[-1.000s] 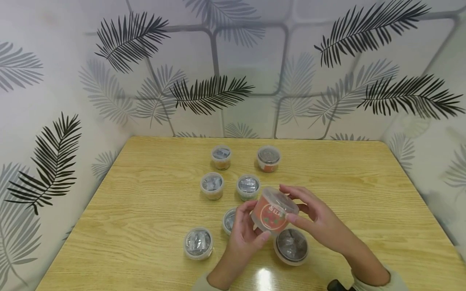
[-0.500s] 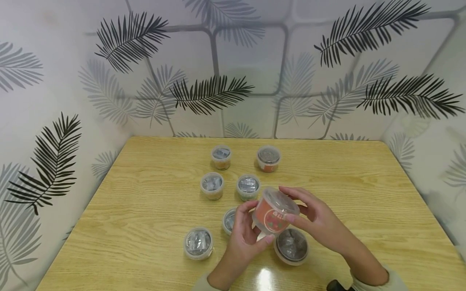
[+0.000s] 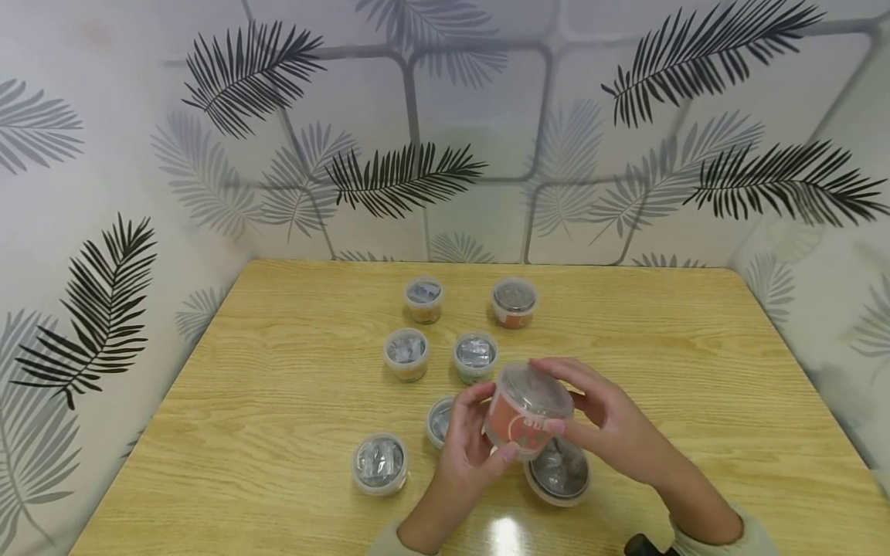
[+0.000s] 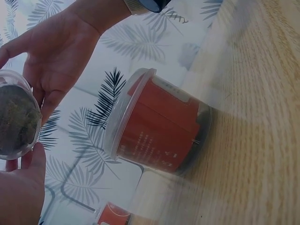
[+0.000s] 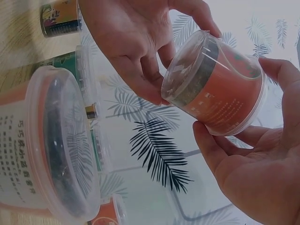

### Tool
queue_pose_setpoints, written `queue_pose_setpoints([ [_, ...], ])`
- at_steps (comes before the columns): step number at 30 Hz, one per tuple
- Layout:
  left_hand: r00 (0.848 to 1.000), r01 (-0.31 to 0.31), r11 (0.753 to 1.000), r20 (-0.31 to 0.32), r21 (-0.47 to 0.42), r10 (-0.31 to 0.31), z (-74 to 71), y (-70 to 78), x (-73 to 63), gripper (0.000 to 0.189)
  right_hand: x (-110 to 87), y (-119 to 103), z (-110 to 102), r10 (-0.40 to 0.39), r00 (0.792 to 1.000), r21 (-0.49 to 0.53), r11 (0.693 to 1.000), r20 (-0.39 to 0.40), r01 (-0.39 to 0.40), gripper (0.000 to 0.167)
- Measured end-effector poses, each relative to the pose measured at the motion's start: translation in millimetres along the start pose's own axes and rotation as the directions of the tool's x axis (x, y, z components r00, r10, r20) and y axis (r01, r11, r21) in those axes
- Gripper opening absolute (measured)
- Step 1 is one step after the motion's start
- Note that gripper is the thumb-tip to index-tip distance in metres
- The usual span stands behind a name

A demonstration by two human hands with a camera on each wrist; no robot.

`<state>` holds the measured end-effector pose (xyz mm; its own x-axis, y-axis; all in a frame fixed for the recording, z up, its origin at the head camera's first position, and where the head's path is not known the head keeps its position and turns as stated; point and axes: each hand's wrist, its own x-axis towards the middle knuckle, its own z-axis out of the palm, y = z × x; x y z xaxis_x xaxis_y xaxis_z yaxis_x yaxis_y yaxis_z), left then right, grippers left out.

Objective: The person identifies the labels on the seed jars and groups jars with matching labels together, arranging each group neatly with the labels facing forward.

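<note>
Both hands hold a lidded, clear plastic tub with a red label (image 3: 518, 421) above the table, tilted so its lid shows in the head view. My left hand (image 3: 462, 455) grips the lower side, thumb at the front and fingers behind. At the lid end, my right hand (image 3: 615, 428) pinches the edge with its thumb and fingers. The right wrist view shows this tub (image 5: 225, 89) lengthwise between the left hand (image 5: 136, 42) and right hand (image 5: 262, 173). Dark contents show through one round end in the left wrist view. Directly below, another tub (image 3: 559, 483) is partly covered.
Several lidded tubs stand about the wooden table (image 3: 243, 386): a front-left tub (image 3: 378, 467), a tub partly behind the left hand (image 3: 438, 421), a middle tub (image 3: 476, 359) and a back-right tub (image 3: 514, 303). A leaf-patterned wall covering (image 3: 480, 116) rises behind the table.
The held tub has tipped so its lid faces the head camera more and less of the red label shows. Both hands have barely moved. The standing tubs are where they were.
</note>
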<state>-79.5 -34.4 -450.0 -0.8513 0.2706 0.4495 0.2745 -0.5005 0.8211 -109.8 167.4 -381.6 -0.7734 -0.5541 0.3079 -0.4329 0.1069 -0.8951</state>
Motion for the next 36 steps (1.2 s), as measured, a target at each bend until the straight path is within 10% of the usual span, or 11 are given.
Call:
queue_pose_setpoints([
  [23, 1.000, -0.023, 0.976, -0.004, 0.215, 0.025, 3.7, 1.2, 6.9, 0.068, -3.1, -2, -6, 0.071, 0.997, 0.011, 0.997, 0.008, -0.071, 0.057],
  [36, 0.970, 0.150, 0.799, 0.071, 0.582, -0.233, 19.9, 66.4, 45.6, 0.066, -3.1, -11, -34, 0.083, 0.996, -0.055, 0.995, -0.044, -0.086, 0.062],
])
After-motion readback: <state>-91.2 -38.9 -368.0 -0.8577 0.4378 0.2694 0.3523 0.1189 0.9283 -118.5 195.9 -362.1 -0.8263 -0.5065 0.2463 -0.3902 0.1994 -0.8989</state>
